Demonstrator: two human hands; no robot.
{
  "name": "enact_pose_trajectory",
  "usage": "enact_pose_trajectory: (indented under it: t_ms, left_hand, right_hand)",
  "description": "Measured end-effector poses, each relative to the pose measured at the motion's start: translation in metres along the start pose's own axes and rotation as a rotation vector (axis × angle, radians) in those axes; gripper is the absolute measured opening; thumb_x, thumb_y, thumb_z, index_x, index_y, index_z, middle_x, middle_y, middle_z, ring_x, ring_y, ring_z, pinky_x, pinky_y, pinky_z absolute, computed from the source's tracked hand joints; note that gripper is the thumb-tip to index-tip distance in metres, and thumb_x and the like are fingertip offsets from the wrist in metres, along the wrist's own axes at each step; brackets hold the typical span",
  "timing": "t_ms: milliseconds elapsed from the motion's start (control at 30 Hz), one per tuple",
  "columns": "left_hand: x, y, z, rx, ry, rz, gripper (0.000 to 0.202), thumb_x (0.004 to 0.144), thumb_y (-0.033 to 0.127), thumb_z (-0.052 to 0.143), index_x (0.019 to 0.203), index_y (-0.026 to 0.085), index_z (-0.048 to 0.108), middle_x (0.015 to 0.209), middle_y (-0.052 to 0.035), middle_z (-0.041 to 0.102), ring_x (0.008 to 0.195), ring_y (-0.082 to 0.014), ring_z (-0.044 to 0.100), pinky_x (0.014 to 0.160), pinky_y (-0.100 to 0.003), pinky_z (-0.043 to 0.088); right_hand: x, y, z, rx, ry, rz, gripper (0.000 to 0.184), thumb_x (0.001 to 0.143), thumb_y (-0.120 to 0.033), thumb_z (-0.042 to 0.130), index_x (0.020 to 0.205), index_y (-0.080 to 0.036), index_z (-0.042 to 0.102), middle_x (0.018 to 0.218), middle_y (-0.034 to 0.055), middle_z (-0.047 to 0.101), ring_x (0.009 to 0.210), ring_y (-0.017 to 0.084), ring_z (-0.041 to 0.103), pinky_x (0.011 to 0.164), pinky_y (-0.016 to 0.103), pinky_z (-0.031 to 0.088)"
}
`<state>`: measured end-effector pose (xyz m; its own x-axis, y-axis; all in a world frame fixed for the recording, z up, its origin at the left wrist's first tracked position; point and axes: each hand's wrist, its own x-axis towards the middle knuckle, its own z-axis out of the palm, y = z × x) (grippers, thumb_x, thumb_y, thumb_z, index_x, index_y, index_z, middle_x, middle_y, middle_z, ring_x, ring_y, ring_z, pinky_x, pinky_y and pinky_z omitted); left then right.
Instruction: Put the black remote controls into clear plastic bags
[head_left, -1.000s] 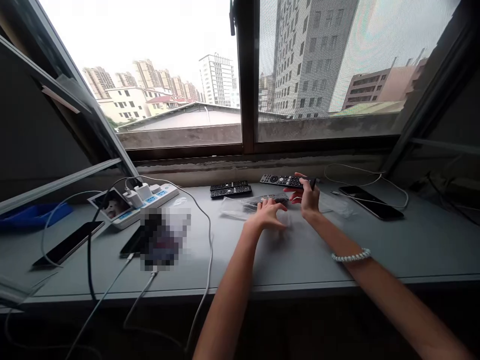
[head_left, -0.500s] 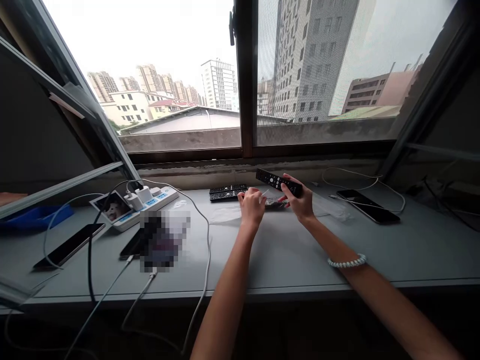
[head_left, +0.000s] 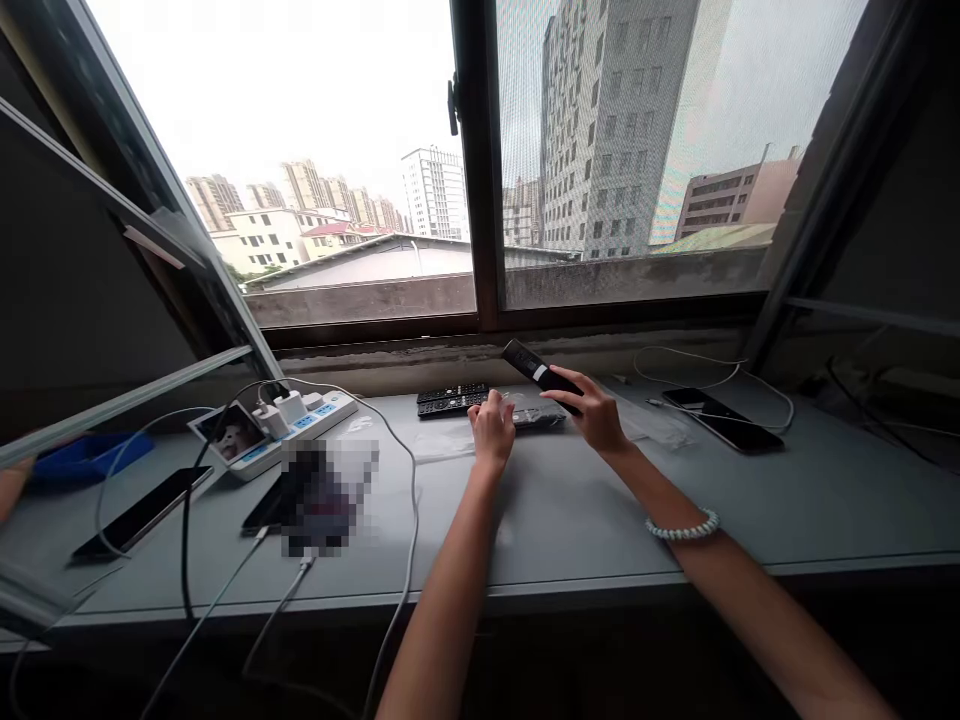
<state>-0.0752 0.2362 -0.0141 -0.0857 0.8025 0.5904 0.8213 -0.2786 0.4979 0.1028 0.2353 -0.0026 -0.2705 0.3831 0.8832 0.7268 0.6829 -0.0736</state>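
My right hand [head_left: 596,412] holds a black remote control [head_left: 531,364] up off the table, its back with a white label facing me. Closed with its fingertips together, my left hand [head_left: 493,430] is just left of it. A bit of something clear shows by those fingertips, but I cannot make out what it is. Between and below the hands lies another dark remote [head_left: 541,419], seemingly in clear plastic. Side by side behind my left hand rest two black remotes [head_left: 452,401]. Clear plastic film [head_left: 444,446] lies left of my left hand, and more plastic [head_left: 664,428] right of my right hand.
A white power strip [head_left: 330,415] with chargers stands at the left, near a phone [head_left: 142,512] and a blue tray [head_left: 94,456]. A white cable [head_left: 413,500] runs over the table's front edge. Another phone [head_left: 724,420] lies at the right. Another person's hand [head_left: 11,485] shows at far left.
My right hand has turned the remote over from its button side to its labelled back. My left hand has drawn slightly away from it, and the view has shifted a little.
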Motion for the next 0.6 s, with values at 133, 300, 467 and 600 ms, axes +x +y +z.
enact_pose_trajectory:
  t_ms: [133,300,467,600]
  left_hand:
    - [-0.001,-0.002,0.003,-0.003,-0.008,0.036,0.023,0.081,0.025,0.056,0.102,0.022,0.050,0.089,-0.0005,0.062,0.089,-0.0161,0.056,0.087,-0.032,0.028]
    - [-0.001,-0.006,0.007,0.121,-0.057,0.075,0.013,0.082,0.027,0.054,0.093,0.023,0.060,0.094,-0.0034,0.058,0.093,-0.0180,0.051,0.086,-0.034,0.030]
    - [0.003,-0.008,0.009,0.131,-0.041,0.072,0.011,0.084,0.024,0.051,0.080,0.021,0.061,0.094,-0.0036,0.059,0.090,-0.0174,0.052,0.086,-0.035,0.031]
    - [0.007,-0.005,0.008,0.042,0.064,0.089,0.008,0.085,0.023,0.052,0.081,0.020,0.058,0.096,-0.0021,0.059,0.088,-0.0147,0.055,0.085,-0.032,0.030]
  right_hand:
    - [0.001,0.004,-0.004,-0.060,0.057,-0.044,0.043,0.081,0.000,0.041,0.101,-0.029,0.067,0.126,-0.0008,0.053,0.106,0.018,0.056,0.078,0.026,0.049]
    - [0.002,0.008,-0.008,-0.044,0.099,-0.027,0.046,0.080,0.001,0.040,0.103,-0.029,0.067,0.125,-0.0019,0.054,0.104,0.017,0.057,0.078,0.025,0.048]
    - [0.005,0.006,-0.002,0.133,0.193,0.136,0.040,0.078,-0.003,0.043,0.100,-0.027,0.066,0.122,0.0001,0.057,0.104,0.018,0.058,0.082,0.028,0.048]
    - [0.014,0.002,0.000,0.385,0.395,0.485,0.027,0.078,-0.026,0.057,0.104,-0.022,0.060,0.100,0.0054,0.065,0.070,0.018,0.066,0.061,0.028,0.052]
